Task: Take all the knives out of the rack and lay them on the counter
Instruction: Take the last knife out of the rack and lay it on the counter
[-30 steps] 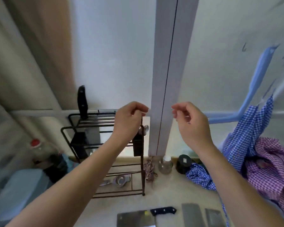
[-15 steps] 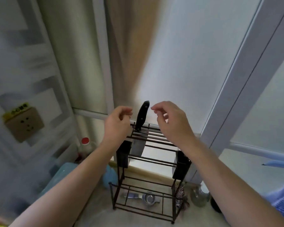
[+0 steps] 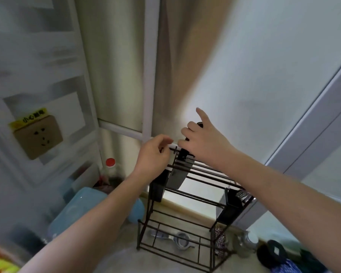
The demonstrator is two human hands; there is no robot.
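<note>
Hands at rack (image 3: 157, 191), right hand (image 3: 207, 142) round knife (image 3: 177, 176) handle, forefinger straight, left hand (image 3: 154, 154) curled, hold unclear

Bare left hand (image 3: 153, 154), bare right hand (image 3: 207, 142), uncovered forearms, nails seemingly short

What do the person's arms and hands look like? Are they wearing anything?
Both arms are bare: the left forearm and right forearm show no sleeves. The left grip and right grip wear no gloves, and I can see no rings, watch or bracelet. It is a bit blurry, though.
</note>
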